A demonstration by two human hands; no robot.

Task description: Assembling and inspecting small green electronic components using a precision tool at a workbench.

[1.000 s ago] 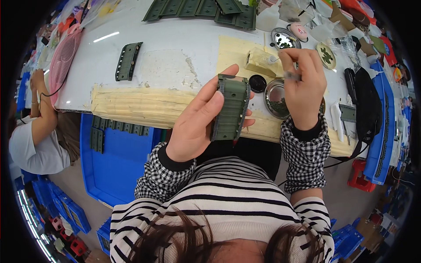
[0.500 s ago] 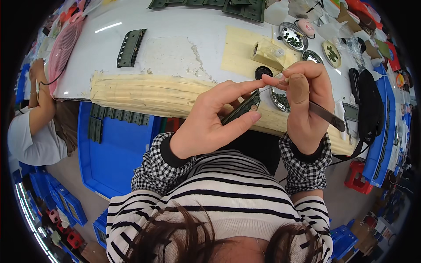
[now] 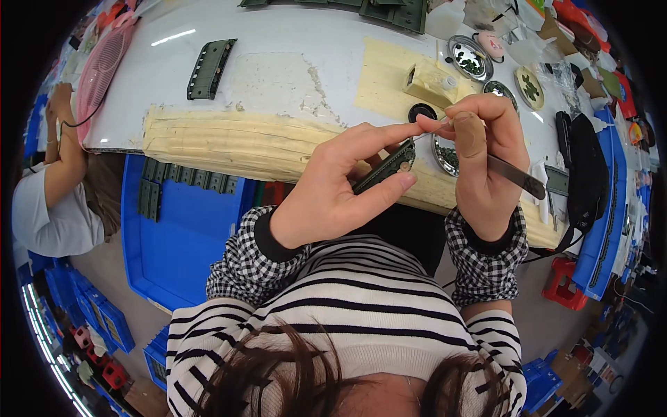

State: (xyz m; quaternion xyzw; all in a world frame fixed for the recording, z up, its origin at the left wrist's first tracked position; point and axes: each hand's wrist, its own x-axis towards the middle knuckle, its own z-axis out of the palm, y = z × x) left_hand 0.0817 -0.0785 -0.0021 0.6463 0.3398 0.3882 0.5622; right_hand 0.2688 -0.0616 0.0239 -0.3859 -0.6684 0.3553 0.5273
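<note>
My left hand (image 3: 347, 184) grips a narrow dark green moulded plastic part (image 3: 389, 167), thumb along its near side and forefinger over its far end. A small light round spot shows on the part near my thumb tip. My right hand (image 3: 483, 160) is closed on metal tweezers (image 3: 517, 177), whose broad flat end sticks out below the palm. From its pinched thumb and forefinger a thin needle-like tip (image 3: 429, 133) runs left to the far end of the green part. Whether that tip belongs to the tweezers is hidden by the fingers. The thumb has a tan plaster on it.
Another green part (image 3: 210, 69) lies on the white table (image 3: 278, 35). A masking-taped bottle (image 3: 431, 83), a black round cap (image 3: 422, 112) and metal dishes (image 3: 470, 57) of small green pieces stand right. Left below, a blue bin (image 3: 174, 257) holds green parts; a person's arm (image 3: 61, 132) is beyond.
Both hands keep their hold, the thin tip still at the green part's end. The whole view has shifted slightly; the right fingers have turned a little.
</note>
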